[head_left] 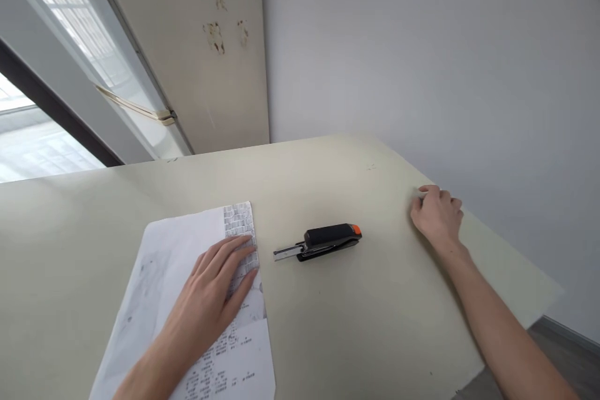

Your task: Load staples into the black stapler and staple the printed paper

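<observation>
My left hand (213, 287) lies flat on printed paper sheets (187, 231), fingers stretched towards their right edge. The sheets carry a picture of brickwork at the top right corner and lines of text lower down. To the right of the paper, apart from both hands, a black stapler (330, 239) with an orange end rests on the table. Its metal staple tray (287, 253) is slid out to the left. Over by the table's right side, my right hand (438, 215) is closed with the fingers curled. A small greyish bit shows by its thumb, too little to name.
The pale table (328, 181) runs to a grey wall (422, 44) at the back and right. A cream panel with brown marks (225, 87) and a window frame with a handle (140, 109) stand at the back left. Floor (557, 350) shows beyond the right edge.
</observation>
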Demonstrator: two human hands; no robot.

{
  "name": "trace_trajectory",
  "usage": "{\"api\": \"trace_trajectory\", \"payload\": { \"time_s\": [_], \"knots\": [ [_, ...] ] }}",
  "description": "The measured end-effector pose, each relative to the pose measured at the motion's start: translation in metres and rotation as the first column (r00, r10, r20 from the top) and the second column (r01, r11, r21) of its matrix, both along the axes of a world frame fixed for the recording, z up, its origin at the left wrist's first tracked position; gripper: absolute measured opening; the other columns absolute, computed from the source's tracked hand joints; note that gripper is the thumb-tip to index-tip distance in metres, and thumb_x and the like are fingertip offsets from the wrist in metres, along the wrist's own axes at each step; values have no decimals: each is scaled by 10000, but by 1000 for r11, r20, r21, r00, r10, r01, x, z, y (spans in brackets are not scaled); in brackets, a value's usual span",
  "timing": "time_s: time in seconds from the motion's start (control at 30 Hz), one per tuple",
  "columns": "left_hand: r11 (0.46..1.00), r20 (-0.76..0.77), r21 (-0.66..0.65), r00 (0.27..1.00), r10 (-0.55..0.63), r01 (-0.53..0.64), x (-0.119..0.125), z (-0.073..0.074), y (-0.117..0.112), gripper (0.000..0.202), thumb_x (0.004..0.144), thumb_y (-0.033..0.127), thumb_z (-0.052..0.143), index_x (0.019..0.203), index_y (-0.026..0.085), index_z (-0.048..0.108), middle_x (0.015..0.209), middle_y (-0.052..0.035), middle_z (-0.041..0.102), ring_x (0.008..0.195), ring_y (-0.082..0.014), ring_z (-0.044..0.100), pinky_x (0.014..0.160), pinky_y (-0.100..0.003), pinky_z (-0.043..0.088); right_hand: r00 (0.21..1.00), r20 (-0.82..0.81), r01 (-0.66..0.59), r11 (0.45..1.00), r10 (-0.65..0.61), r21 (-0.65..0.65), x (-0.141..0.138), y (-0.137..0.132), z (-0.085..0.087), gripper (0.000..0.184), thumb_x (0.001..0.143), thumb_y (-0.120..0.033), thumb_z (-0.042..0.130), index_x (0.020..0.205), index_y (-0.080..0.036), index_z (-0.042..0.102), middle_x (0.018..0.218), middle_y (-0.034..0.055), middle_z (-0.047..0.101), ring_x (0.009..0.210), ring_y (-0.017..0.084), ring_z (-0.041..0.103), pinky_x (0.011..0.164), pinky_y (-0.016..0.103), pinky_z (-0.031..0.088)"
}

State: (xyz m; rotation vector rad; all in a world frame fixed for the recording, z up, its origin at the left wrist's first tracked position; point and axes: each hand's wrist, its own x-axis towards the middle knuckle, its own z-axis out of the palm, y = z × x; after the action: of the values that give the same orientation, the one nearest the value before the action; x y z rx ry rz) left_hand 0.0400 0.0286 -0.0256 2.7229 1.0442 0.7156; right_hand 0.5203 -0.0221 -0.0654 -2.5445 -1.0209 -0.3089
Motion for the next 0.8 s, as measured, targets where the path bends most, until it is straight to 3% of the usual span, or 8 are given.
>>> {"api": "trace_trajectory", "payload": {
  "time_s": [0.1, 0.17, 0.27, 0.33, 0.43, 0.6, 0.7, 0.8],
  "knots": [
    [1000, 1, -10, 1000, 2, -2, -1, 0, -3, 338, 1077, 360, 523, 1407, 294, 551, 1458, -66, 629, 1377, -319, 564, 1091, -523, 514, 996, -1, -85, 996, 85, -2, -9, 0, 1, 343, 939, -255, 457, 1192, -147, 662, 1168, 251, 664, 1216, 468, 536, 949, 609, 453],
    [1000, 0, -22, 1000, 7, -7, -2, 0, -5, 337, 1079, 343, 524, 1410, 286, 548, 1461, -64, 626, 1386, -311, 557, 1102, -520, 510, 978, 7, -209, 977, 209, 52, -17, 1, 3, 297, 954, -283, 457, 1148, -178, 655, 1115, 213, 689, 1193, 434, 555, 972, 587, 456],
    [999, 2, -41, 1000, 10, -10, -3, 0, -8, 332, 1081, 330, 525, 1409, 282, 551, 1470, -59, 620, 1401, -300, 545, 1120, -508, 502, 911, -37, -396, 897, 411, 196, -36, 5, 11, 258, 979, -353, 480, 1130, -211, 633, 1141, 174, 694, 1116, 365, 632, 953, 519, 496],
    [999, -1, -51, 1000, 7, -7, -3, 1, -9, 324, 1084, 324, 522, 1403, 276, 555, 1474, -60, 616, 1406, -295, 539, 1125, -503, 499, 852, -144, -450, 844, 504, 291, -53, 9, 19, 272, 995, -417, 510, 1149, -227, 629, 1177, 151, 697, 1040, 318, 692, 893, 466, 536],
    [998, -15, -55, 1000, 6, -7, -3, 1, -10, 314, 1090, 317, 515, 1397, 269, 557, 1479, -61, 611, 1409, -292, 533, 1130, -505, 493, 718, -338, -471, 782, 608, 407, -83, 18, 36, 331, 988, -517, 580, 1169, -246, 637, 1118, 107, 735, 950, 279, 744, 835, 423, 569],
    [999, -46, -47, 999, 1, -3, -7, 1, -9, 326, 1098, 319, 507, 1419, 275, 544, 1488, -56, 605, 1403, -287, 536, 1127, -507, 490, 459, -505, -484, 683, 731, 547, -131, 40, 73, 418, 938, -595, 686, 1165, -246, 656, 1152, 90, 736, 910, 246, 769, 916, 433, 582],
    [999, -64, -34, 998, 0, -2, -9, 2, -7, 325, 1099, 324, 506, 1418, 279, 549, 1464, -59, 623, 1377, -291, 559, 1108, -510, 500, 301, -586, -555, 638, 752, 533, -156, 54, 99, 396, 953, -575, 689, 1184, -255, 658, 1204, 83, 738, 955, 245, 776, 970, 451, 567],
    [1000, -63, -13, 998, 12, -13, -10, 3, -6, 317, 1097, 314, 506, 1406, 268, 557, 1441, -67, 637, 1361, -295, 571, 1091, -510, 508, 146, -641, -663, 555, 754, 502, -178, 65, 126, 337, 977, -509, 687, 1203, -260, 662, 1230, 77, 750, 977, 231, 777, 1005, 454, 556]
  ]
}}
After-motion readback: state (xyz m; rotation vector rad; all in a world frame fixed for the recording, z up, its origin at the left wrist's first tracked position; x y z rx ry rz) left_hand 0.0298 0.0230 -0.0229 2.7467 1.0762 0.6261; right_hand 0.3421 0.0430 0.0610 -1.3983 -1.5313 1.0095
